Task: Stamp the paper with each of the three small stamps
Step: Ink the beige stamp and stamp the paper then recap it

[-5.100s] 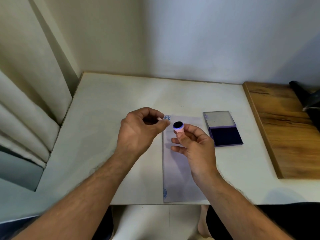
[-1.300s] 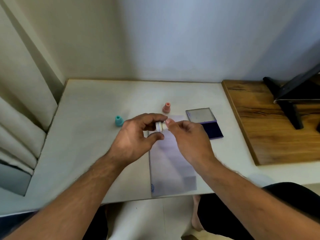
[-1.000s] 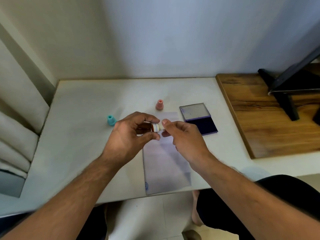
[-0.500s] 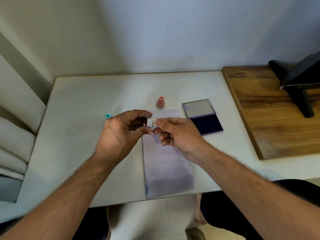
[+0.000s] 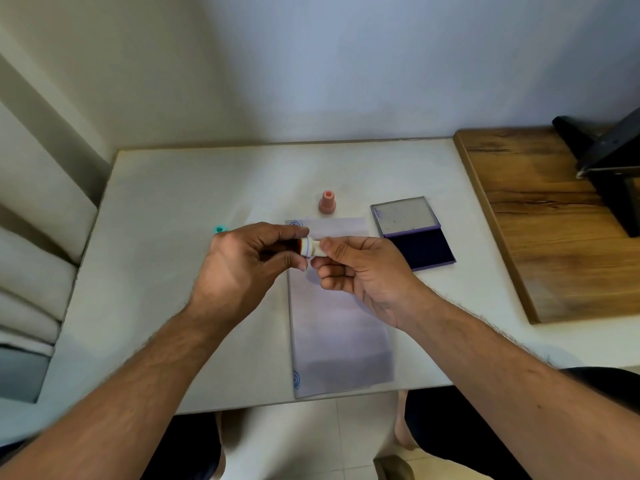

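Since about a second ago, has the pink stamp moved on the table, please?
No. The pink stamp stands just beyond the paper's far edge, left of the ink pad, as before; only the camera shifted.

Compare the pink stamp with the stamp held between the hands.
The pink stamp stands upright on the table; the white stamp lies sideways in the air. The pink stamp is untouched, whereas the white stamp is pinched by the left hand and right hand. The pink one is a single colour; the white one has a thin blue ring. Both are small.
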